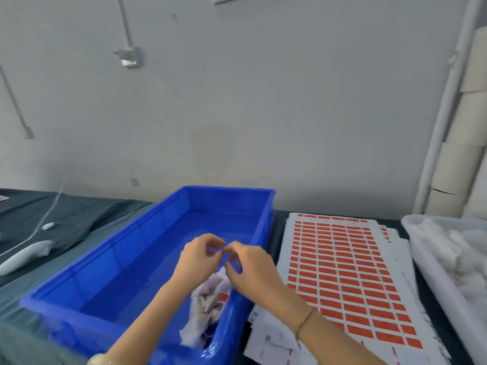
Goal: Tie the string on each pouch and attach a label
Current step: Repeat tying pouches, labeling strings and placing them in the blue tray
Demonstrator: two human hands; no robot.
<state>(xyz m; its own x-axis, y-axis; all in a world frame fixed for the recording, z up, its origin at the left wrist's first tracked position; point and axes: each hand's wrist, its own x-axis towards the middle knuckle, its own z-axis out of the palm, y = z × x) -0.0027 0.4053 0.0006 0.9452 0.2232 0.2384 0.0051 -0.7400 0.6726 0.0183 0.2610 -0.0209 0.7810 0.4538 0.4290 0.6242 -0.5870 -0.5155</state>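
Tying step: left hand (199,255) and right hand (250,264) fingers pinch string (216,249) above pouch (218,281), over blue bin (226,201). Next, probably: cinch knot, peel label from sheet (342,272) at right.

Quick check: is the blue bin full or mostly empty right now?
Mostly empty. The blue bin shows bare floor nearly throughout; only a small heap of white pouches lies at its near right corner.
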